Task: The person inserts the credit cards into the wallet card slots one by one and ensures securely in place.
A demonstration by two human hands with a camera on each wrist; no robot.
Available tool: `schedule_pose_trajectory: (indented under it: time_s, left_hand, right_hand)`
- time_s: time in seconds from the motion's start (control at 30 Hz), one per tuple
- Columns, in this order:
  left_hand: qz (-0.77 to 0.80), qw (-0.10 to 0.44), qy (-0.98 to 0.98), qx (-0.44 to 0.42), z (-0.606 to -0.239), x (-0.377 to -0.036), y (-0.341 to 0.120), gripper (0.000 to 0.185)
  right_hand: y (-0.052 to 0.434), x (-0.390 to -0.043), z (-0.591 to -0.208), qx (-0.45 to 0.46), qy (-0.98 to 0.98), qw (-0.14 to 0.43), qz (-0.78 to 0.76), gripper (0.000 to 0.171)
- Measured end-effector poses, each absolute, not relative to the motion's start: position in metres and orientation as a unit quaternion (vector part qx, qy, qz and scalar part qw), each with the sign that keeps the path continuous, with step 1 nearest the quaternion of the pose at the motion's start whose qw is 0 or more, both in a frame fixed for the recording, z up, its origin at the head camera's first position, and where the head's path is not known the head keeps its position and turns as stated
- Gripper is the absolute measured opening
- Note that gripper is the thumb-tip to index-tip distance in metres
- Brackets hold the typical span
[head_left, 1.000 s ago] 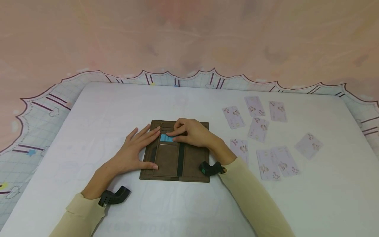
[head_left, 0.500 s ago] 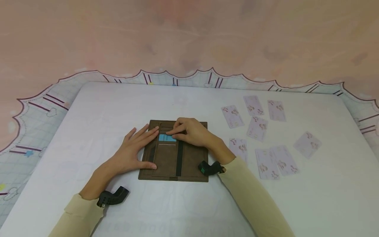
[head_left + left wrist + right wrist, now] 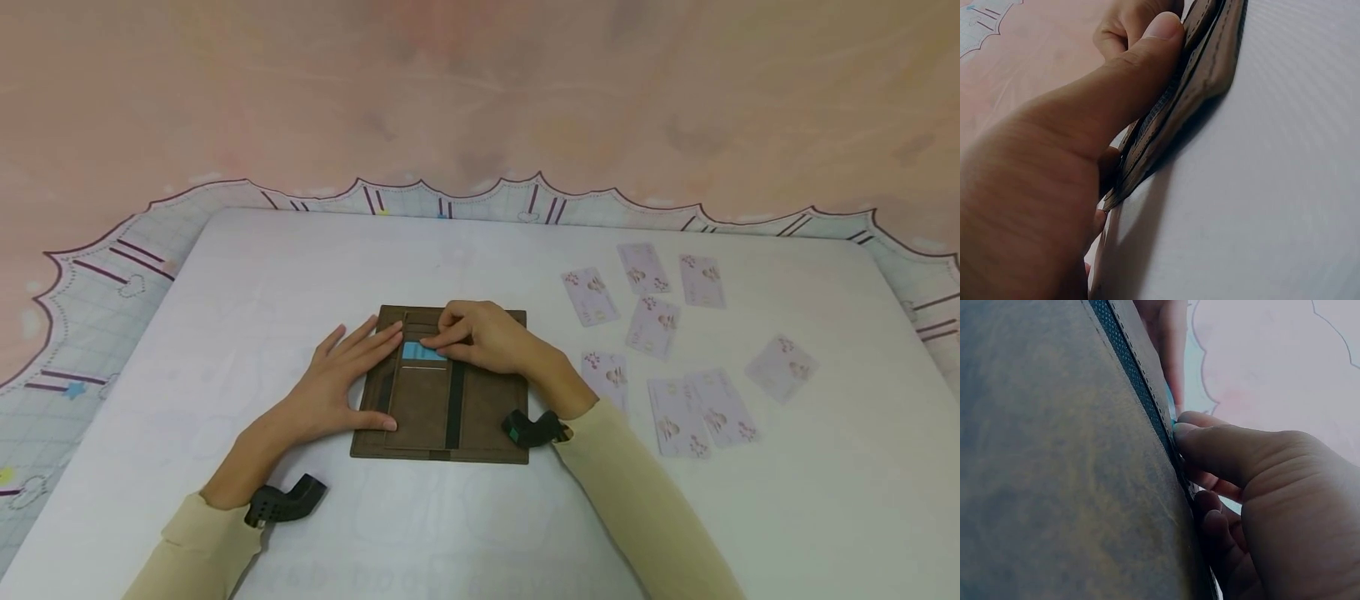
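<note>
A brown wallet (image 3: 423,408) with dark strips lies spread flat on the white table. A blue card (image 3: 422,352) shows in one of its upper slots, its lower part hidden in the pocket. My right hand (image 3: 487,335) pinches the card's right side between thumb and index finger, the other fingers curled over the wallet. With fingers spread, my left hand (image 3: 337,385) rests along the wallet's left side. Its thumb (image 3: 1163,31) lies on the leather in the left wrist view. A sliver of the blue card (image 3: 1170,400) appears past the thumb tip in the right wrist view.
Several pale cards with small floral prints, such as one card (image 3: 652,327) and another card (image 3: 782,368), lie scattered on the right of the white table (image 3: 300,258). A patterned cloth border (image 3: 480,204) runs behind the table's far edge.
</note>
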State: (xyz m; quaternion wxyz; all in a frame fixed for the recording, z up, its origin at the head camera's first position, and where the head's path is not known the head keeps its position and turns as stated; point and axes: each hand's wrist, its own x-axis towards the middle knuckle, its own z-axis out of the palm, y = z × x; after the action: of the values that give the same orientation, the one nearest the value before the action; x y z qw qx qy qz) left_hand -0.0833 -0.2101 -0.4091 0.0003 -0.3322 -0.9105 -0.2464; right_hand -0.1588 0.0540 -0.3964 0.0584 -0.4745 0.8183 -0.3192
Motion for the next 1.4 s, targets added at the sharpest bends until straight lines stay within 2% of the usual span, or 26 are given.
schedule_pose_trajectory:
  time_s: [0.33,0.6,0.9,1.4]
  left_hand:
    - [-0.249,0.004,-0.910,-0.332,-0.4096,-0.0810,-0.2120,0.105]
    - [-0.246,-0.002,-0.906,-0.344,-0.4055,-0.0849,-0.2065,0.104]
    - [-0.239,-0.014,-0.910,-0.338,-0.4060,-0.0844,-0.2080,0.103]
    - [-0.236,-0.012,-0.913,-0.332,-0.4041,-0.0818,-0.2117,0.105]
  right_hand:
    - [0.0516,-0.1566,-0.3933,-0.468,0.825,0.072,-0.309,0.023]
    - [0.0579,-0.1547,-0.3916,-0.476,0.825,0.046,-0.302,0.023]
    - [0.0575,-0.1548,-0.3971,-0.475,0.813,0.042,-0.332,0.019]
    - [0.0523,-0.1559,-0.3977,-0.472,0.808,0.056,-0.349,0.019]
